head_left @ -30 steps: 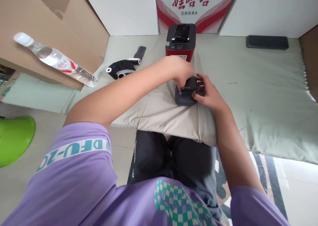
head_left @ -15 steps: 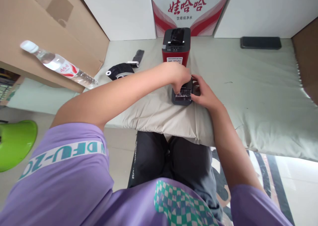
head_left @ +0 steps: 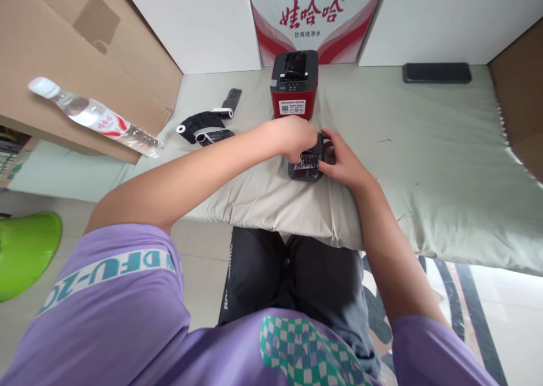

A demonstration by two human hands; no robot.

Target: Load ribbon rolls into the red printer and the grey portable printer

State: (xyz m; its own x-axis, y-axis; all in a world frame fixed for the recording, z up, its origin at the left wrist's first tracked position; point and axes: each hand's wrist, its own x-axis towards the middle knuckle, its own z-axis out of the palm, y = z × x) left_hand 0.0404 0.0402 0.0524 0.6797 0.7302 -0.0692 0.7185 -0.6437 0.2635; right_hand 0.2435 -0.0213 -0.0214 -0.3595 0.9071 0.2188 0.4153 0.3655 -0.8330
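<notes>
A small dark grey device [head_left: 304, 167] with a printed label on its top lies on the pale padded mat [head_left: 424, 148] in front of me. My left hand [head_left: 294, 137] is closed over its left and top side. On the device's right side, the fingers of my right hand [head_left: 341, 162] press against it. Just beyond both hands stands a red and black label printer [head_left: 293, 86], apart from them.
Black rolls and wrappers [head_left: 203, 130] lie left of the printer. A water bottle [head_left: 95, 118] rests on a cardboard box [head_left: 63, 52] at left. A dark phone [head_left: 436, 72] lies far right, a printed carton [head_left: 311, 18] stands behind, and a green stool [head_left: 23, 250] is at lower left.
Both hands stayed on the dark device, which turned so that its printed label shows. The view shifted a little, so everything sits further left in the frame.
</notes>
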